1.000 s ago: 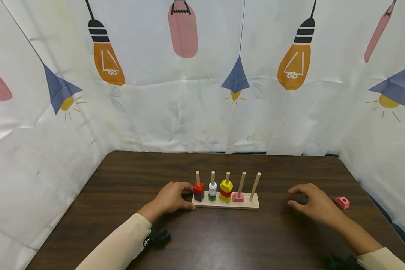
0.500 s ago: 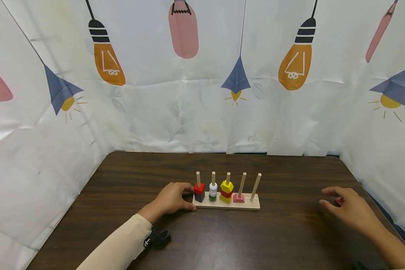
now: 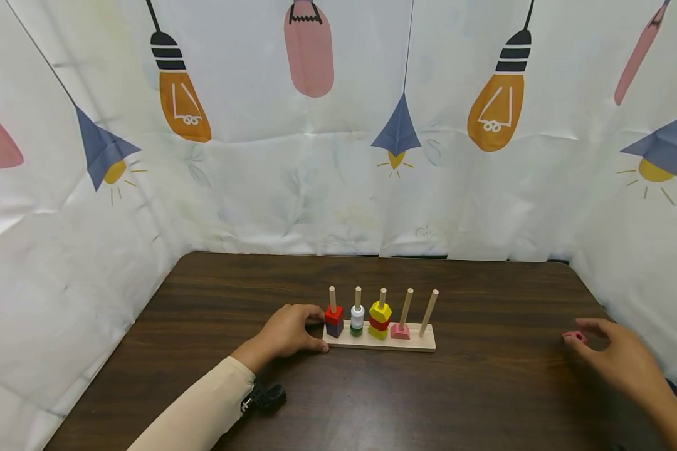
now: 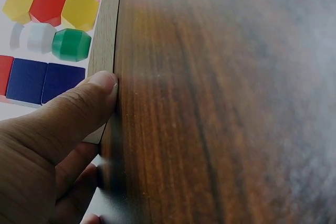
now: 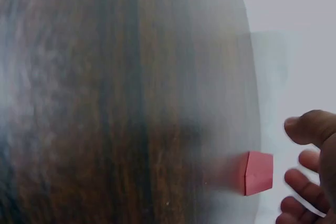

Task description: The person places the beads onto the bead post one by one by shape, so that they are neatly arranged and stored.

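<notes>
My left hand [image 3: 289, 329] pinches the left end of a wooden peg board [image 3: 380, 344], thumb on its near edge. Five-post stacking toy: a red block [image 3: 333, 314] sits over a dark blue one, white rings [image 3: 358, 316] over green. Yellow and red pieces [image 3: 380, 311] share the middle peg. A pink block [image 3: 400, 332] sits on the fourth peg; the rightmost peg [image 3: 429, 312] is bare. At the table's right, my right hand [image 3: 623, 360] is beside a loose pink block [image 5: 258, 173], thumb and fingers spread. In the right wrist view a gap separates hand and block.
The brown wood-grain table [image 3: 395, 401] has its right edge close to the loose block. A white printed curtain [image 3: 248, 188] hangs behind the table and along both sides.
My right hand has moved right across the table, passing over the loose pink block to its right side. The left hand stays on the peg board.
</notes>
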